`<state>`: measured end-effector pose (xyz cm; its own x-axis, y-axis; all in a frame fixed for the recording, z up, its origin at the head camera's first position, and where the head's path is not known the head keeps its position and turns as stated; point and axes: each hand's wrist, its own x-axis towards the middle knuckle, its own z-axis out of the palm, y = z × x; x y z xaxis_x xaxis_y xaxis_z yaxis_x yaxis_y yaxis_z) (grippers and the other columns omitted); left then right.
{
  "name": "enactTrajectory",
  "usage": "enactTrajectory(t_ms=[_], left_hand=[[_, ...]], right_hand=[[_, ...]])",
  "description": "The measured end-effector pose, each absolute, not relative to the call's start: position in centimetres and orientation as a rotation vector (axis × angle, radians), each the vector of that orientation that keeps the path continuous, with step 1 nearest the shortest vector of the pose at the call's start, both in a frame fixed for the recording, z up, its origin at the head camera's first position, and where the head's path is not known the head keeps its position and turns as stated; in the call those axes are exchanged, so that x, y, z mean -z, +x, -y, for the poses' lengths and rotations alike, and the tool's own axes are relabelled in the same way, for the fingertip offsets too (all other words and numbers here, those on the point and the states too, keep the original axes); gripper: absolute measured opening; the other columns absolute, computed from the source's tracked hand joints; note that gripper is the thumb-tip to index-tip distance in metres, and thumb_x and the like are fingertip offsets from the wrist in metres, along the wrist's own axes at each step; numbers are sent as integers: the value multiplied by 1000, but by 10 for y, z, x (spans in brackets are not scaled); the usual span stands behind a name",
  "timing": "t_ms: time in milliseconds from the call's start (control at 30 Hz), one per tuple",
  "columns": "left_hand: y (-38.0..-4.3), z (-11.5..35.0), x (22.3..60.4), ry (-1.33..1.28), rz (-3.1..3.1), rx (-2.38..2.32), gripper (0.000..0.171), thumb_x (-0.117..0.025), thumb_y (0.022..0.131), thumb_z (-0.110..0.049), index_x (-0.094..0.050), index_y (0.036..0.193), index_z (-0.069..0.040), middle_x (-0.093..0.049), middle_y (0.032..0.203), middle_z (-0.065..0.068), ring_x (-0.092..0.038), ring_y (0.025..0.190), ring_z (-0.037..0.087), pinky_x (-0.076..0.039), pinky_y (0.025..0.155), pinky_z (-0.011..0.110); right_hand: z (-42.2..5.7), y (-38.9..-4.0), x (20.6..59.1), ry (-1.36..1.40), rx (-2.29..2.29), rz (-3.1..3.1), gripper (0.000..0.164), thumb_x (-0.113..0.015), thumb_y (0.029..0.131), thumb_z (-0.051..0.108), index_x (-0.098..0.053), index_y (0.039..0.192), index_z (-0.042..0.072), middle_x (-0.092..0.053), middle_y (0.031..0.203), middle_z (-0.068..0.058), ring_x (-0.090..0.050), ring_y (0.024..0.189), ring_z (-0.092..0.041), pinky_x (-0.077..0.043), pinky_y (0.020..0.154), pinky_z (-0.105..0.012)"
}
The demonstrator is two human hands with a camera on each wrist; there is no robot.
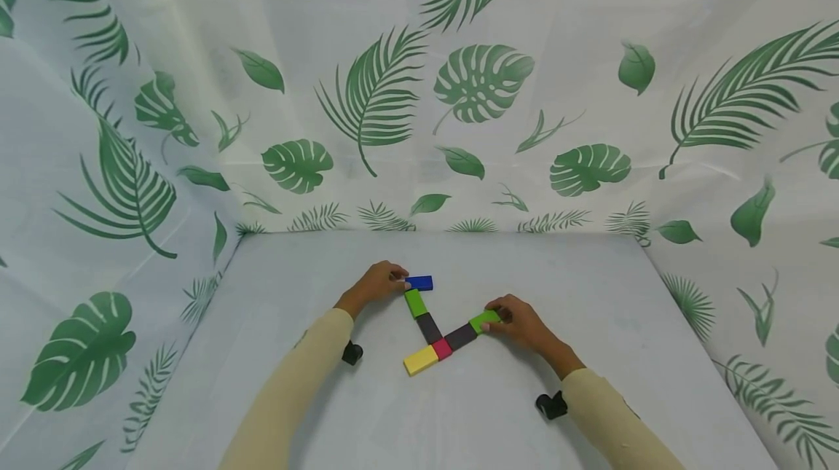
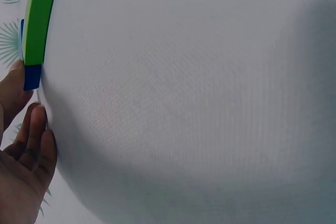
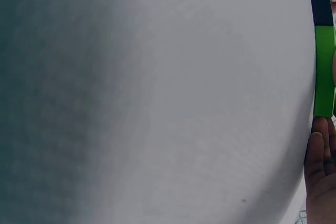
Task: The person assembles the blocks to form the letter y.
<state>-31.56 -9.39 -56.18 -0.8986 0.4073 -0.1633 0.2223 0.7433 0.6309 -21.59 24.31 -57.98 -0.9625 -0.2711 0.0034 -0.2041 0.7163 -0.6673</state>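
In the head view my left hand [image 1: 382,282] is at the left end of a blue block [image 1: 419,283], gripping it with thumb and fingertips. Just below lies a green block [image 1: 415,303], followed by a dark block [image 1: 429,327] running down to a small red block [image 1: 442,349]. My right hand [image 1: 521,320] pinches a second green block [image 1: 485,321] between thumb and fingers. That block meets another dark block [image 1: 462,337], which leads to the red one. A yellow block [image 1: 421,361] touches the red block's left side. In the right wrist view, the green block [image 3: 324,72] is partly cut off.
The blocks lie on a pale table [image 1: 472,426], with leaf-patterned cloth [image 1: 406,186] along its back and sides. A small black device [image 1: 352,353] shows by the left wrist and another black device [image 1: 551,405] by the right.
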Motion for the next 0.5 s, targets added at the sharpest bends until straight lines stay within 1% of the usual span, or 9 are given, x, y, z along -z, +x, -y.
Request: enactTrajectory(t_ms=[167,500], left_hand=[[-314,95,561,494,-2652,-903,34,-68,97,-26,-69,126,-10,-66,119,9,-61,114,24,-49,101,41],[-311,95,556,518,-2614,-900,37,-66,98,-23,-65,132,-7,-65,124,12,-60,118,27,-47,103,43]], right_hand=[[-242,-215,579,-398,1074,-2827,39,-81,84,24,-69,117,7,-65,105,-5,-60,94,-17,-50,83,-35],[-243,-214,577,-399,1081,-2837,39,-81,85,25,-68,117,7,-65,105,-5,-60,95,-18,-51,83,-36]])
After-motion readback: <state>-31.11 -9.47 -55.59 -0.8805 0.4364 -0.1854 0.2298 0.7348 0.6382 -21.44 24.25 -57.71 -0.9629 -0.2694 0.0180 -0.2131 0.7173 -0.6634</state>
